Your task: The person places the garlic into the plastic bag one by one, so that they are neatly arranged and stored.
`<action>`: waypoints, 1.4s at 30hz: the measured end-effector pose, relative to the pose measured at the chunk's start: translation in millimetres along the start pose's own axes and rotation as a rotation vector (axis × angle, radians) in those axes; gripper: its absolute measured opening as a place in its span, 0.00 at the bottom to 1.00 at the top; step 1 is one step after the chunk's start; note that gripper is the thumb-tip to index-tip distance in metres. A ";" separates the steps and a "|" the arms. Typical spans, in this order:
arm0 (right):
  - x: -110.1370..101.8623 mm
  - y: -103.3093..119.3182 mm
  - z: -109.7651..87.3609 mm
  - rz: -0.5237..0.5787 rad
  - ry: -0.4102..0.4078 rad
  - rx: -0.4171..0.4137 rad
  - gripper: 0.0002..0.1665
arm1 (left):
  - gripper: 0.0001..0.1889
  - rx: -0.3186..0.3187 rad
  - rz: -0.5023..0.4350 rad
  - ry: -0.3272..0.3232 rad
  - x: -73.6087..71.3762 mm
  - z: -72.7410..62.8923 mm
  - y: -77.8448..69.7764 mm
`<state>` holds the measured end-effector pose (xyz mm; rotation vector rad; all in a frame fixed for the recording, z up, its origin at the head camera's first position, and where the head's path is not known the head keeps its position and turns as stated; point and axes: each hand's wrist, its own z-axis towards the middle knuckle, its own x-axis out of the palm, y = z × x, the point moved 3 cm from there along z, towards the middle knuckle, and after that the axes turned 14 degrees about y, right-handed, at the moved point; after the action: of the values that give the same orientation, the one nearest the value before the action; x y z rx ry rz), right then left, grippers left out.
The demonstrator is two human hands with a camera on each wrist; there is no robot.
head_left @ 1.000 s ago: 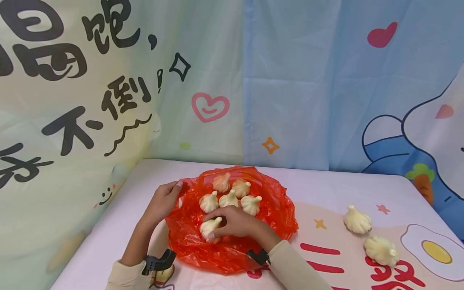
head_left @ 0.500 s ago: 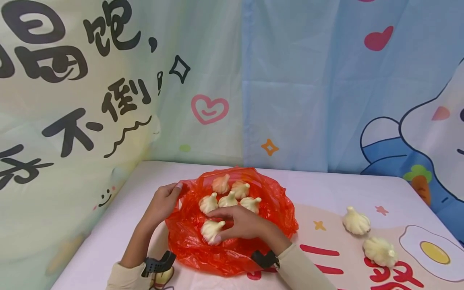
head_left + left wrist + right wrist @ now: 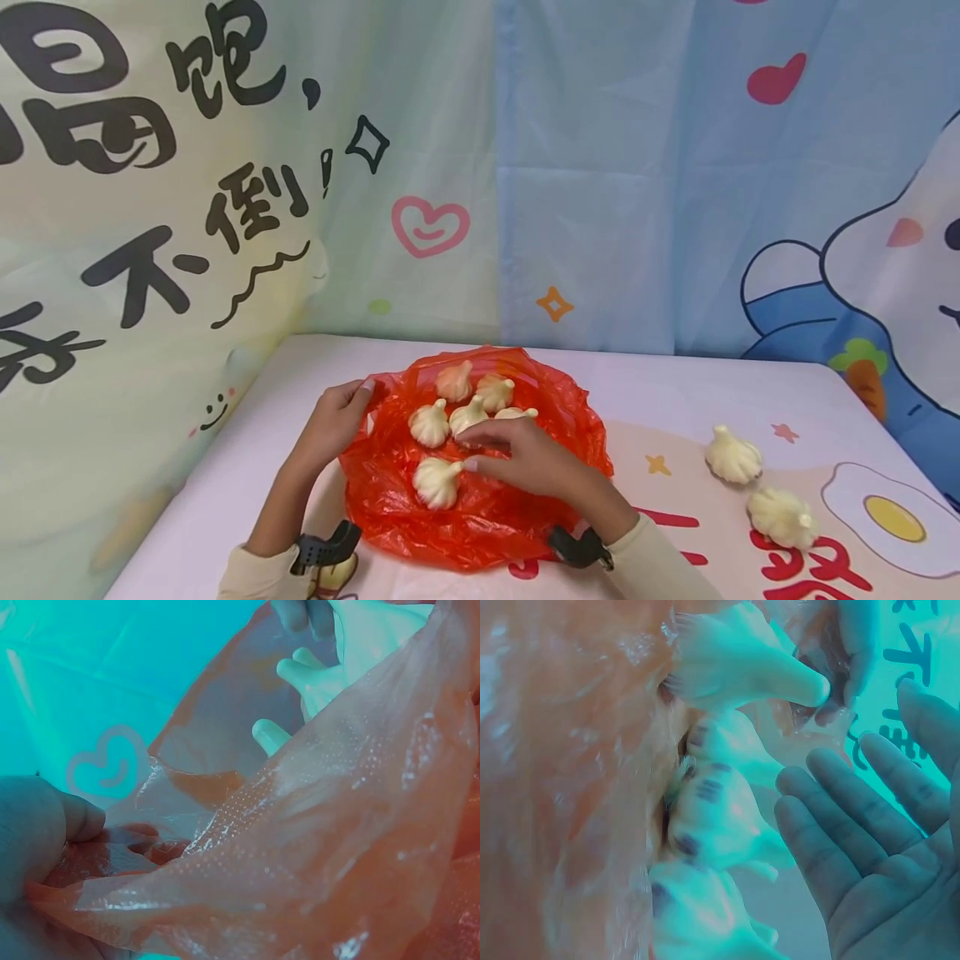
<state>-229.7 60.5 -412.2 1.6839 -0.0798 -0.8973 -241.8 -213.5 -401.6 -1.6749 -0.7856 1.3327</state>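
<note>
A red plastic bag [image 3: 465, 537] lies spread out on the table with several garlic bulbs [image 3: 429, 426] on it. My left hand [image 3: 335, 423] pinches the bag's left edge; in the left wrist view, the thumb [image 3: 79, 817] presses on the thin film. Over the middle of the bag is my right hand [image 3: 528, 457], holding nothing, its fingers extended and thumb apart. The nearest garlic bulb [image 3: 437, 483] sits just left of that thumb's tip, stem pointing right. In the right wrist view, the right hand's fingers [image 3: 832, 825] are loosely straight, beside a row of bulbs [image 3: 712, 806].
Two more garlic bulbs, one farther back [image 3: 733, 456] and one nearer [image 3: 783, 517], lie on the printed tablecloth [image 3: 667, 400] to the right of the bag. A printed curtain [image 3: 592, 208] hangs behind the table, and another patterned cloth covers the left side.
My right hand has let go of the front garlic bulb and moved right and slightly up, away from it. The bulb stays on the bag. My left hand keeps its hold on the edge.
</note>
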 end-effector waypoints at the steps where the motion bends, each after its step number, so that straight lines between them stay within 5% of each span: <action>1: -1.3 0.3 -3.9 0.001 -0.008 0.004 0.21 | 0.23 0.001 0.005 -0.002 0.4 0.6 0.2; 32: -37.2 -20.4 -141.5 -0.070 -0.229 0.112 0.16 | 0.24 0.011 0.054 -0.017 -3.9 2.3 -1.4; 37: -45.6 -20.7 -166.2 -0.136 -0.296 0.167 0.17 | 0.24 0.006 0.054 -0.018 -3.7 2.0 -1.2; 42: -54.5 -25.5 -191.5 -0.148 -0.331 0.320 0.21 | 0.23 0.001 0.046 -0.009 -2.8 0.9 1.4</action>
<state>-164.7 249.9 -398.9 1.8354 -0.3410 -1.3260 -243.4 -216.3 -401.7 -1.6961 -0.7553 1.3729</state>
